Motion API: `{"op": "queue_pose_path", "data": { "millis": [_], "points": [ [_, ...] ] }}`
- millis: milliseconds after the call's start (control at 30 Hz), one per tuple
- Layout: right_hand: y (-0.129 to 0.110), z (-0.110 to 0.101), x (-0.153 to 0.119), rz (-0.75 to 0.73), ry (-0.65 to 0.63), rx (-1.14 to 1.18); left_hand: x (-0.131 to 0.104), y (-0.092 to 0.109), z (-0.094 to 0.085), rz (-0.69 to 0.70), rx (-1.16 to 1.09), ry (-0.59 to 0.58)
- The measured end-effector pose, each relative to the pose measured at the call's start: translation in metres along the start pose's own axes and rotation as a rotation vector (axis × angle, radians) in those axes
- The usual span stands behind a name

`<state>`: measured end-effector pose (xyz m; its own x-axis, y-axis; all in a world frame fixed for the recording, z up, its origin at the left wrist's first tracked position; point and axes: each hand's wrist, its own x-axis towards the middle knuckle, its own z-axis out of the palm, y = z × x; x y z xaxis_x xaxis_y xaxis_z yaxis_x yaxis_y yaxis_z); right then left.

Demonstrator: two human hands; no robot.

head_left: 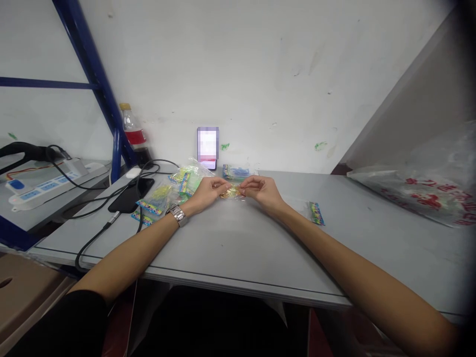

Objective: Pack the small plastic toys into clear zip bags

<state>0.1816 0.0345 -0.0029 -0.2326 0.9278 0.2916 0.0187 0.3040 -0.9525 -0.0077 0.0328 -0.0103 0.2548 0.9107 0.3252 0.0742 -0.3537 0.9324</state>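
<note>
Small yellowish packet is held between left hand and right hand, its opposite ends pinched by thumbs and fingertips; contact with grey table cannot be determined.

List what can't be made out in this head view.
In the head view:
Small yellowish item: exact shape unclear; too small, and partly covered by the fingers.
Upright phone: screen content unreadable, blurred by pixelation.
Plastic bag: its far right side is lost at the dark right edge.
Rightmost packet label: print too small to read.
</note>
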Motion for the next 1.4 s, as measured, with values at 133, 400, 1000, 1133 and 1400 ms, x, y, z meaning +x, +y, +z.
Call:
{"op": "queue_pose_path", "data": {
  "millis": [133,400,1000,1133,1400],
  "points": [
    [0.001,-0.002,-0.002,-0.015,-0.052,0.008,0.000,-0.001,0.000,0.015,0.026,0.024],
    [0.002,-0.001,-0.004,-0.022,-0.172,-0.068,-0.004,0.002,0.004,0.081,0.087,-0.056],
    [0.001,0.000,0.000,-0.071,-0.037,-0.094,-0.004,0.000,0.007,-0.065,-0.022,-0.043],
    [0.003,-0.001,-0.001,0.030,-0.106,-0.023,-0.001,-0.002,0.004,0.006,-0.019,0.018],
    [0.010,-0.004,0.003,0.048,-0.100,0.090,0.000,-0.002,0.003,-0.014,-0.096,0.028]
  ]
}}
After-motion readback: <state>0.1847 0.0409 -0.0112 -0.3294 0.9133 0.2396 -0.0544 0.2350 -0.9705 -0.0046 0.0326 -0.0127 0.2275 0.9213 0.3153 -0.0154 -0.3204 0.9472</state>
